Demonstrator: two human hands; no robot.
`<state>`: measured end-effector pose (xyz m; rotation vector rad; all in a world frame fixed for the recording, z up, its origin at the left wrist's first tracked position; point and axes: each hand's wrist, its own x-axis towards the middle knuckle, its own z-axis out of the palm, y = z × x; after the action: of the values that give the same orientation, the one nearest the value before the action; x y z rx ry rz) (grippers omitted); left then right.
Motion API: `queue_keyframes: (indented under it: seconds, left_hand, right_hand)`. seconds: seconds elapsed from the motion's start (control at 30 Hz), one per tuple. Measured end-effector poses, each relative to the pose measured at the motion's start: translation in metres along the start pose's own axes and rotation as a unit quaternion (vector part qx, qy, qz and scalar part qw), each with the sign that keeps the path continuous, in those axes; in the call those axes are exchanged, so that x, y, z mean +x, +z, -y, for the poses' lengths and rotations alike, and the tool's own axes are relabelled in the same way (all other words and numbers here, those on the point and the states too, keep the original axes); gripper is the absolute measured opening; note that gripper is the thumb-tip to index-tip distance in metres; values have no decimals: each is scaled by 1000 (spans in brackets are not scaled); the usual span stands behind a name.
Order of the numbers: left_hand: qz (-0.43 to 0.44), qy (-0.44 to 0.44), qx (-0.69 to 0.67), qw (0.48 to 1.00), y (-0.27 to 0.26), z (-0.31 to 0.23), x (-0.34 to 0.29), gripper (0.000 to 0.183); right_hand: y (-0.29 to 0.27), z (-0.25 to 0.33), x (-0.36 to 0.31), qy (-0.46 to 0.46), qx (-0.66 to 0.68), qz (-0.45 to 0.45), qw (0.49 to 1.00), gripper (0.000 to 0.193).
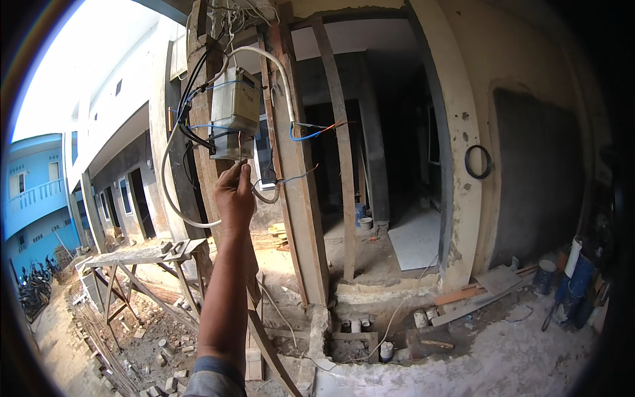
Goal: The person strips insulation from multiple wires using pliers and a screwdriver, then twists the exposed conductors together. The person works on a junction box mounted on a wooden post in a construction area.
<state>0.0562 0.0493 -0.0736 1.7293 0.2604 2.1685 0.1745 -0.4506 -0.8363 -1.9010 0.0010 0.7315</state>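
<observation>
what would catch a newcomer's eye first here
A raised hand reaches up to the underside of a grey box-shaped electric meter mounted on a wooden post, with black, blue and white cables tangled around it. Lower left stands a rough wooden trestle over brick rubble.

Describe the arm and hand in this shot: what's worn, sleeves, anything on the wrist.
One arm shows, rising from the lower edge. Its hand is bare: no glove, and no watch or band shows on the wrist. The forearm is uncovered; a blue-grey sleeve is pushed up near the elbow. Which arm it is cannot be told.
</observation>
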Motion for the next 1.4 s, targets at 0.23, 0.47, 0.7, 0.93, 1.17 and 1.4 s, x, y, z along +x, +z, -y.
queue_keyframes:
  seconds: [0.23, 0.47, 0.7, 0.93, 1.17, 1.4]
  left_hand:
    - [44, -43, -33, 998, -69, -12, -50, 25]
    - [108, 59, 38, 992, -96, -32, -101, 27]
    - [176, 3, -80, 981, -95, -59, -120, 25]
    - [209, -25, -88, 974, -92, -73, -125, 24]
    - [229, 12, -78, 970, -101, -63, -123, 24]
    - [63, -80, -173, 980, -67, -26, -87, 23]
  right_hand:
    - [6, -3, 1, -9, -2, 6, 1000, 41]
    - [38, 39, -10, -156, -9, 45, 987, 38]
    - [90, 380, -74, -349, 206, 338, 850, 23]
    - [108, 580, -184, -495, 99, 340, 793, 32]
    - [141, 587, -176, -611, 96, 258, 743, 19]
    - [146, 596, -177, -563, 150, 301, 755, 22]
